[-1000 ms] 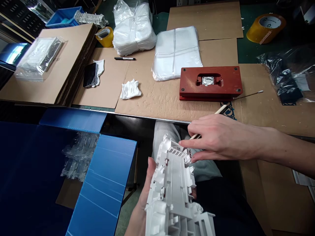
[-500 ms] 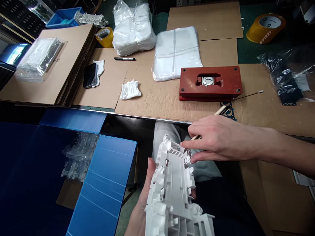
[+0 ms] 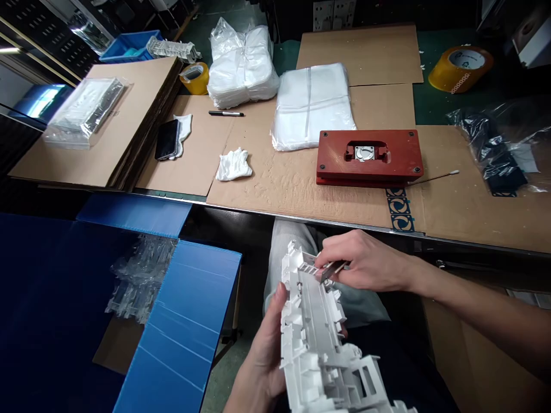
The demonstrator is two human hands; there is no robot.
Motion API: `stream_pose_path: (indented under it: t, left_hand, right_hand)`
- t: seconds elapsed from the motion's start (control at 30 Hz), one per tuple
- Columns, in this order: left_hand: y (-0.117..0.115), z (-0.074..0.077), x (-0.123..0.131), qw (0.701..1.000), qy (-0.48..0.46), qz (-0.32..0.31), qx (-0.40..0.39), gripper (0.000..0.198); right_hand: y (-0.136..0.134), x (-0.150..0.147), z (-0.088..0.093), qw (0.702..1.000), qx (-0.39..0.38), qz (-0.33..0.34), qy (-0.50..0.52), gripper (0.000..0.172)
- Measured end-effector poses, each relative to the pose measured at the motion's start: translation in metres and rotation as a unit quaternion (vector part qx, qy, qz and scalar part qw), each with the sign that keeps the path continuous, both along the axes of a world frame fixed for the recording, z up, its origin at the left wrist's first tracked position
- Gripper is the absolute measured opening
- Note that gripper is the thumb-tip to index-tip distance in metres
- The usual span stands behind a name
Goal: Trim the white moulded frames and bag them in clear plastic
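Observation:
My left hand point(image 3: 267, 350) is wrapped around the left side and underside of a long white molded plastic part point(image 3: 312, 321), which is tilted over the lap. Ribs, clips and slots run along both of its edges. At the part's far end, my right hand point(image 3: 365, 261) pinches a thin flat tool point(image 3: 333, 269) that looks metallic. The tool's tip is against or very close to the slotted right edge; its exact kind is unclear. The fingers of the left hand beneath the part are mostly hidden.
Ahead on the cardboard-covered bench stand a red fixture block point(image 3: 370, 158), a cotton swab point(image 3: 434, 176), a white glove-like cloth point(image 3: 233, 164) and stacked plastic bags point(image 3: 312, 106). An open blue box point(image 3: 181, 321) with clear-wrapped items point(image 3: 138, 281) stands at left, below stacked cardboard point(image 3: 107, 120).
My right hand has turned and lowered, so the tool's light handle no longer points toward the bench. The white part and my left hand have shifted slightly right. The camera view has tilted up.

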State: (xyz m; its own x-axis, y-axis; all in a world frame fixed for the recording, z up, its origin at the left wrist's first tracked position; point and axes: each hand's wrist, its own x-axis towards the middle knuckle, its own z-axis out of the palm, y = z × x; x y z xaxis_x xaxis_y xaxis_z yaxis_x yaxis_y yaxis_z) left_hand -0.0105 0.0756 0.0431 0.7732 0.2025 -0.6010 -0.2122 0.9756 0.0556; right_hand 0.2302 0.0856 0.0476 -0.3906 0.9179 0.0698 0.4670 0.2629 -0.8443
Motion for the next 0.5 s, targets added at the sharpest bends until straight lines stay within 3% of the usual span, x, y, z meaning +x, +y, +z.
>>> stream_pose_path:
  t: [0.13,0.27,0.5]
  left_hand:
    - [0.005,-0.01,0.006,0.999,0.002,0.029,0.017,0.059]
    - [0.012,-0.012,0.01,0.999,-0.014,0.042,0.027,0.062]
    - [0.021,0.001,0.011,0.994,-0.099,0.009,0.051,0.069]
  right_hand:
    - [-0.005,0.001,-0.006,0.996,0.023,-0.059,0.061,0.017]
    - [-0.016,0.011,-0.005,0.979,0.031,-0.18,0.087,0.012]
    - [-0.045,0.033,-0.016,0.908,-0.036,-0.414,0.043,0.023]
